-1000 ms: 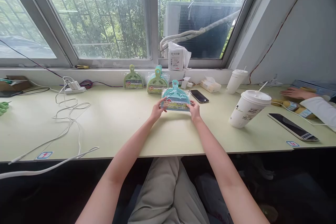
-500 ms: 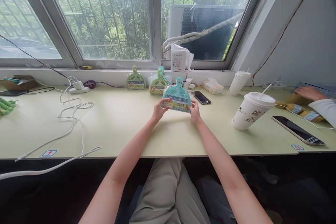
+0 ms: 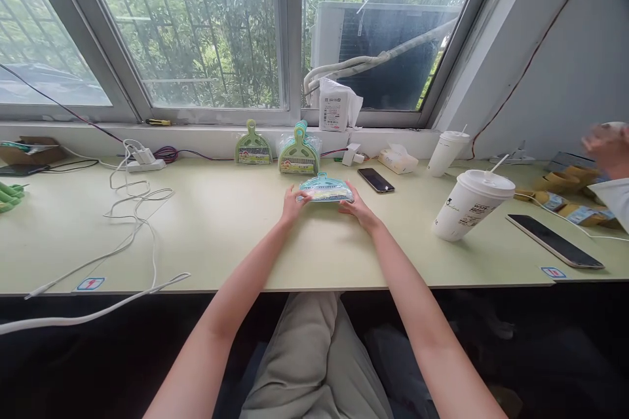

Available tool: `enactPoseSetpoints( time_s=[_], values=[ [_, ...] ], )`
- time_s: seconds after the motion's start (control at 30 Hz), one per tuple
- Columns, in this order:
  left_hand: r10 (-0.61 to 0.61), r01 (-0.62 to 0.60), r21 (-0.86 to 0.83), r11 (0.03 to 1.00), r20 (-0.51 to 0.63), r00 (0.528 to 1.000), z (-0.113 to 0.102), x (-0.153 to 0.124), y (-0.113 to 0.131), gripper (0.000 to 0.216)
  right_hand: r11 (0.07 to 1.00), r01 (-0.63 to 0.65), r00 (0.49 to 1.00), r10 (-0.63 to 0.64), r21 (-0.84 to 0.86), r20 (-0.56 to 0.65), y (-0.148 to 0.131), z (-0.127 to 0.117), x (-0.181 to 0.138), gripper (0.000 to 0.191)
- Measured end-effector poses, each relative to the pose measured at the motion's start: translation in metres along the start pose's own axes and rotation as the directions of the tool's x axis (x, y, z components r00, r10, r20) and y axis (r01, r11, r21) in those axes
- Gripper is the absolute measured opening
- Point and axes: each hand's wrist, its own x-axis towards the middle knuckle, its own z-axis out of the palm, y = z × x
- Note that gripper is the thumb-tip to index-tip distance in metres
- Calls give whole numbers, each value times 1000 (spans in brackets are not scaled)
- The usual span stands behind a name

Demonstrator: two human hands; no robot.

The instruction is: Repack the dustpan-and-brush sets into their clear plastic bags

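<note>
Plastic-wrapped blue dustpan set (image 3: 325, 188) lay flat on the pale green table (image 3: 221, 236), just before the green sets (image 3: 298, 156) propped at the sill. My left hand (image 3: 293, 205) pinched its left corner, and my right hand (image 3: 358, 208) rested loose, spread fingers against its right end. I judged it set down but not released, the glossy wrapper unopened.

- Two green dustpan sets (image 3: 252, 146) lean against the window ledge.
- A black phone (image 3: 375, 180) lies on the desk (image 3: 221, 236).
- A lidded paper cup (image 3: 470, 204) with a straw stands near a second phone (image 3: 554, 240).
- White cables (image 3: 132, 222) trail at the left.
</note>
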Motion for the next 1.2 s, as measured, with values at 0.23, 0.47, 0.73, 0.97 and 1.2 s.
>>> enactPoseSetpoints(
  time_s=[0.23,0.47,0.73,0.97,1.2],
  values=[
    [185,-185,-3,983,99,978,-2,1,4,11,948,24,990,-68,-318,-127,11,-6,9,58],
    [232,-244,102,964,116,966,0,0,15,28,945,91,996,-94,-315,5,14,-12,12,40],
    [229,-232,153,961,34,973,8,-8,17,43,984,-19,998,7,-177,-67,9,-4,9,38],
    [300,-300,-48,953,309,903,-5,-4,17,41,998,-57,987,51,-36,-154,13,-11,10,42],
    [162,-162,-20,987,240,957,-8,-7,23,24,998,-55,991,53,-11,-119,8,-9,8,34]
  ],
)
